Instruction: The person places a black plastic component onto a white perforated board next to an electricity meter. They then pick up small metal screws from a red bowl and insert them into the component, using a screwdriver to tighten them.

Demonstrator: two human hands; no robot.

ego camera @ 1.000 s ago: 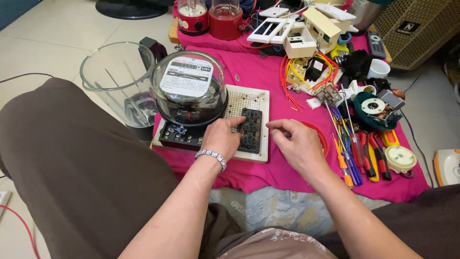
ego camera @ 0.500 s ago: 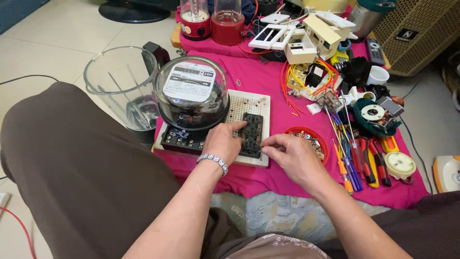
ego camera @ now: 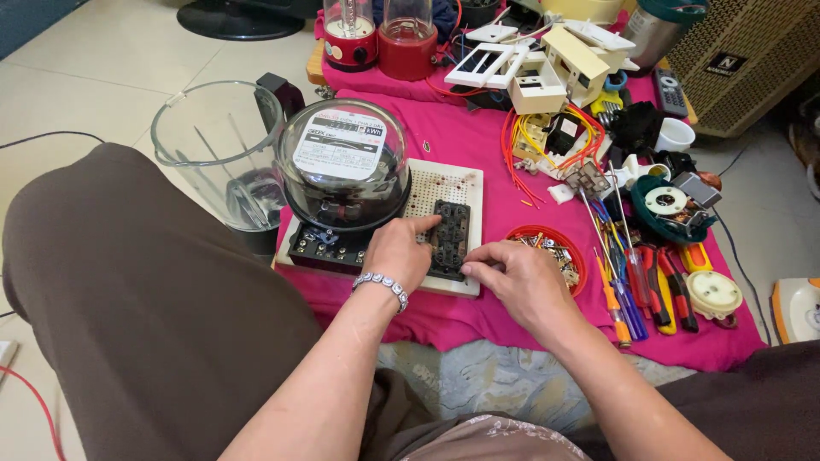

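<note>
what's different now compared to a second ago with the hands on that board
The right hand slid left, off the red dish side, so its fingertips now touch the black block on the white perforated board. The left hand stayed on the block; the meter did not move.

This is a home floor turned into an electrical repair corner. A pink cloth lies spread over pale floor tiles. Beyond the fingers stand an electricity meter on a perforated board, blender jars and switch plates. To their right lie screwdrivers, pliers and loose wires.
</note>
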